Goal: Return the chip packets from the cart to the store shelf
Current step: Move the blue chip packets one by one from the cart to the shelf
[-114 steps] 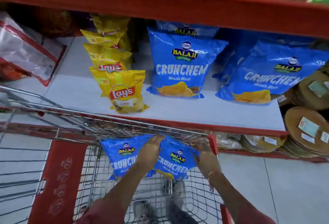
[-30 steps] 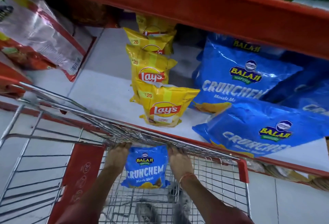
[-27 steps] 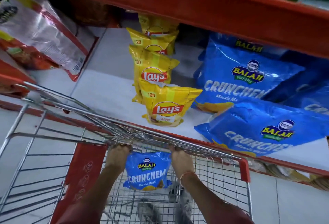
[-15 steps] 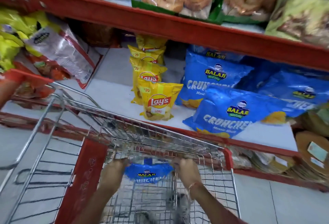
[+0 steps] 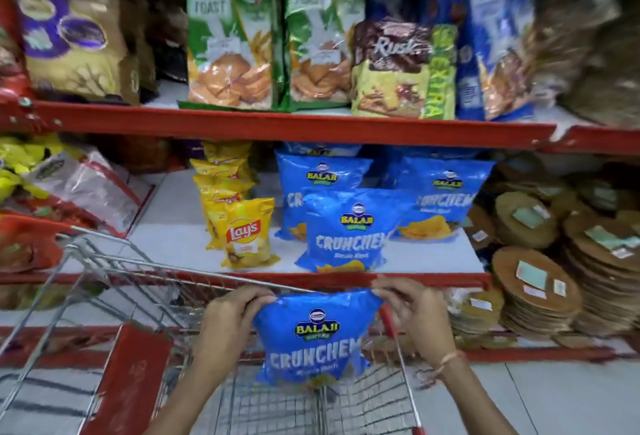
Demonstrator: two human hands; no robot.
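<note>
1. Your left hand and right hand each pinch a top corner of one blue chip packet. It hangs upright between them above the cart, near the cart's far rim and just below the front edge of the store shelf.

2. The hold is on the crimped top seam only. A pinch that thin could slip if you swing the packet forward fast, and the packet would drop back into the basket or onto the floor.

3. The red lip of the shelf sits right above the packet. Lift too little and the top of the packet will likely catch on that lip, or its lower edge will snag on the cart's wire rim.

4. A blue packet at the front already stands close to the shelf edge, with two more blue packets behind it. Push the new one in hard and you could tip the front one off the shelf.

5. The yellow Lay's packets stand just left of the blue row. Drifting left on the way in could knock the nearest one over.

6. Bare shelf shows to the right of the front packet; that looks like the safer landing spot.

7. Air-filled packets crush easily, so squeezing harder to fix a slip could break the chips.
</note>
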